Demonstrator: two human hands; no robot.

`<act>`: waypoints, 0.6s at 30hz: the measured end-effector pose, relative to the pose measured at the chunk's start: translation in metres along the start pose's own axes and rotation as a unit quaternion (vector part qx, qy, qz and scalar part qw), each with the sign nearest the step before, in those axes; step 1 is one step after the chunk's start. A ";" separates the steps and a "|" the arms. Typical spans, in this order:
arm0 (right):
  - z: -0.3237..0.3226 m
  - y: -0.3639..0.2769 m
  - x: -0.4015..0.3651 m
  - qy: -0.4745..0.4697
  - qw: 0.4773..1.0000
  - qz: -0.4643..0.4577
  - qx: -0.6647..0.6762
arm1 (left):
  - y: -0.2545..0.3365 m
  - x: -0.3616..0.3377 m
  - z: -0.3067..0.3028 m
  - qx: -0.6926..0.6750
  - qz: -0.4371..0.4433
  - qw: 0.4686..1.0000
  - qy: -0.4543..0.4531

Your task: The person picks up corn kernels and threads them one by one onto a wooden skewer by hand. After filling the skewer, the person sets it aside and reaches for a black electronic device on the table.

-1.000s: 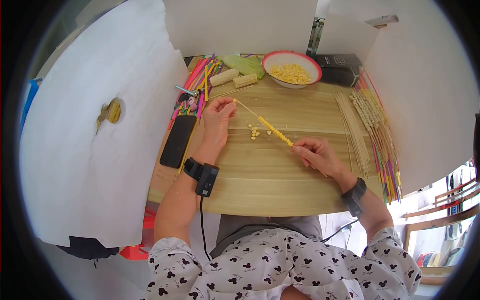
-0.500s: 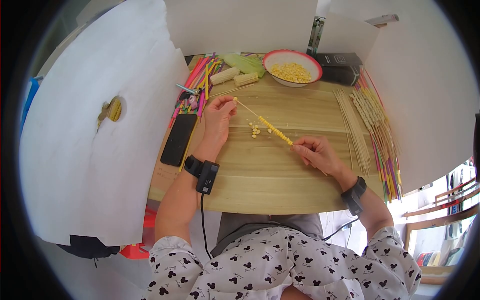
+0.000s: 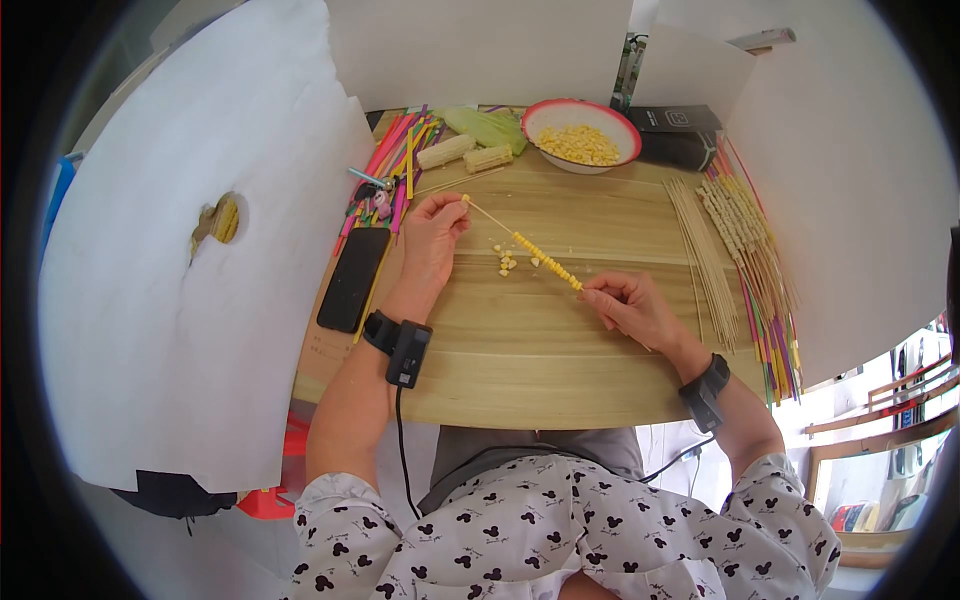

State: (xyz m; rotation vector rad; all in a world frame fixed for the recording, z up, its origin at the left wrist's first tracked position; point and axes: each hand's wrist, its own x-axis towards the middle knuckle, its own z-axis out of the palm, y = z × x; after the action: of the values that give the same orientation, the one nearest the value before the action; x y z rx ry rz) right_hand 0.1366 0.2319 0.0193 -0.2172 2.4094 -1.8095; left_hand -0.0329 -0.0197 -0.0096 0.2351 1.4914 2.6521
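Your left hand, left of the loose kernels, pinches a kernel at the skewer's upper tip. Your right hand, right of those kernels, pinches the skewer near its lower end; its threaded kernels slant just beside them, above the tabletop.

The table looks like smooth pale wood with a faint sheen and visible grain. The bowl has a glossy, enamel-like surface. The phone shows a smooth, dark glossy face. The bare sticks look like matt wood. The cobs are rough and dull. The patterned shirt is soft, matt cloth.
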 end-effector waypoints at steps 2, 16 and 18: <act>0.000 0.001 0.000 0.002 1.000 -0.002 0.001 | 0.001 0.000 -0.001 -0.015 -0.018 1.000 -0.005; -0.001 0.000 -0.001 0.003 1.000 -0.004 -0.003 | 0.003 -0.001 0.001 -0.010 -0.015 1.000 -0.012; 0.000 0.001 0.001 0.006 1.000 -0.004 -0.001 | 0.001 0.000 0.000 -0.008 -0.006 1.000 -0.019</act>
State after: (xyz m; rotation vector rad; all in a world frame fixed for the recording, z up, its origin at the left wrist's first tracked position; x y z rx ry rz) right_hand 0.1357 0.2317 0.0183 -0.2168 2.4236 -1.8166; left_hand -0.0331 -0.0201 -0.0082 0.2724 1.4545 2.6352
